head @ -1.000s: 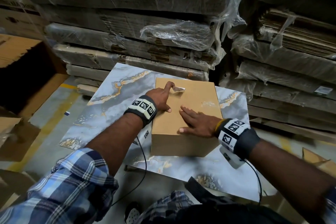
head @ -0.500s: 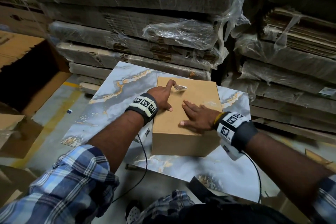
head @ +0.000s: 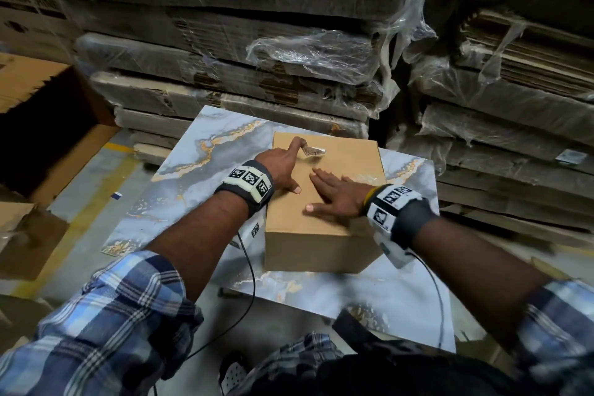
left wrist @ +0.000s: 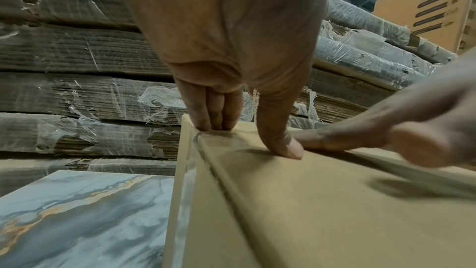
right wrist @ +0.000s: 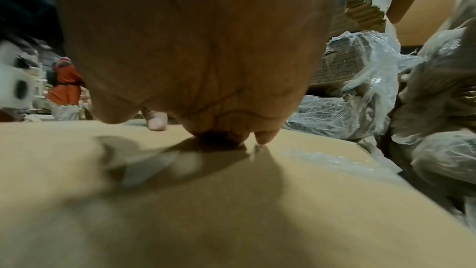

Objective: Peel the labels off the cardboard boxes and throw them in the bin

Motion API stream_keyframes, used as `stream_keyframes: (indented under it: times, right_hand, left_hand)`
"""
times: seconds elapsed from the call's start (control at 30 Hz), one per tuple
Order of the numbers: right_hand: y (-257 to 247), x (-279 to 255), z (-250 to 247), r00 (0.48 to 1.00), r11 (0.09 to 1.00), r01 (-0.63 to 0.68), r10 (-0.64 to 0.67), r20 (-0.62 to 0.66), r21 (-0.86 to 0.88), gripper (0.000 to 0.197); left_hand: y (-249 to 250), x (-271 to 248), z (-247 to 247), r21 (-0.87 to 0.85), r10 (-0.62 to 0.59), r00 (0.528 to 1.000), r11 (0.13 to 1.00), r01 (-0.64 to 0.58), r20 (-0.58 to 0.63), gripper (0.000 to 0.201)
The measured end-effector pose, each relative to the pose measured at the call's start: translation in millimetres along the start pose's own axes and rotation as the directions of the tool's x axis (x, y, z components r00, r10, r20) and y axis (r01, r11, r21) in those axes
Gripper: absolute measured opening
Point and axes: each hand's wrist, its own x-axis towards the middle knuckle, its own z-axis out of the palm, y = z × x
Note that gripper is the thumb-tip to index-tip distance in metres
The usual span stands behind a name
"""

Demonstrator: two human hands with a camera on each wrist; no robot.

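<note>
A small label (head: 313,150) sits near the far left of the cardboard box (head: 324,202) top, partly curled up. The left hand (head: 283,167) picks at it with its forefinger, other fingers curled; the right hand (head: 337,198) presses flat, fingers straight. Thin, light and likely tearable, it is best pinched at the lifted edge.

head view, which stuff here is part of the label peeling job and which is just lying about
Part of the job:
- cardboard box on the marble-patterned slab
- label, one end lifted off the box top
- left hand at the label
- right hand flat on the box

Just lying about:
- marble-patterned slab
- plastic-wrapped stacks of flattened cardboard
- big open carton at left
</note>
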Motion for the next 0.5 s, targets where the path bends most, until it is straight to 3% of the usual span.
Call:
stream_keyframes:
  times: [0.07, 0.17, 0.3, 0.4, 0.5]
  right_hand:
    - [-8, 8, -1, 0.998, 0.999, -0.033, 0.034, -0.045, 0.024, 0.103]
    - [-17, -8, 17, 0.999, 0.999, 0.034, -0.033, -0.041, 0.033, 0.107]
    - [-7, -29, 32, 0.995, 0.994, 0.101, -0.101, -0.001, -0.05, 0.098]
    - [-3, -9, 12, 0.999, 0.999, 0.039, -0.039, -0.008, -0.022, 0.092]
    - [-9, 8, 0, 0.998, 0.999, -0.041, 0.042, -0.046, 0.003, 0.1]
  left_hand:
    - [0, 0, -1, -0.001, -0.007, 1.0, 1.0, 0.007, -0.004, 0.092]
    - [0, -2, 1, 0.007, -0.007, 1.0, 1.0, 0.007, -0.005, 0.093]
    - [-1, -3, 2, 0.003, -0.009, 1.0, 1.0, 0.009, -0.025, 0.09]
    - [-1, -2, 1, 0.005, 0.005, 1.0, 1.0, -0.005, -0.008, 0.091]
    - [1, -1, -1, 0.005, -0.005, 1.0, 1.0, 0.005, 0.004, 0.092]
